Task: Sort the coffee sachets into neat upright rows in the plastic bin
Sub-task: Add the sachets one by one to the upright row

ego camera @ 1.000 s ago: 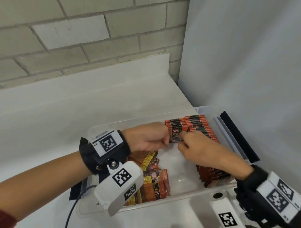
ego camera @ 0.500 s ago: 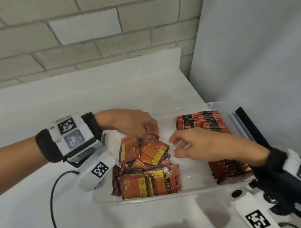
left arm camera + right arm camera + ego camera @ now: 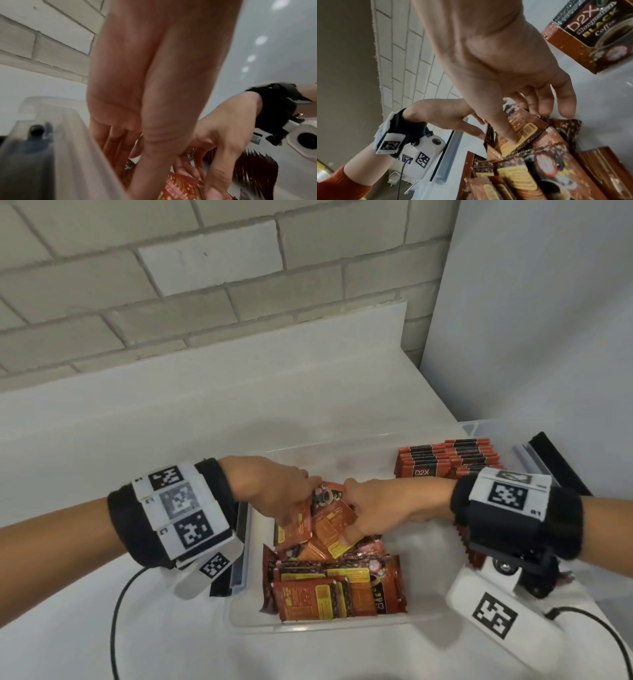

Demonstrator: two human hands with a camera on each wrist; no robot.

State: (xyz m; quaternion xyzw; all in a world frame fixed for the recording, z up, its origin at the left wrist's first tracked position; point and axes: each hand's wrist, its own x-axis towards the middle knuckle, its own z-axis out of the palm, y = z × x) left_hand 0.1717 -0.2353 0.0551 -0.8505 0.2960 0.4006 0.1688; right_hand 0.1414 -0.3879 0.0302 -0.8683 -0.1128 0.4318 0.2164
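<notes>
White tabletop [image 3: 171,440] below a grey brick wall [image 3: 171,285] carries the clear plastic bin [image 3: 318,623]. Loose red-and-yellow coffee sachets [image 3: 329,587] lie flat and crisscrossed at its left; upright rows [image 3: 448,457] stand far right. Step: gathering. Left hand [image 3: 274,491] and right hand [image 3: 380,508] each pinch sachets. Next: stand them on edge.

a pale painted brick wall [image 3: 171,285] fills the upper frame; a plain grey panel [image 3: 548,320] stands at right (smooth, unmarked); white desk [image 3: 171,422] below.
</notes>
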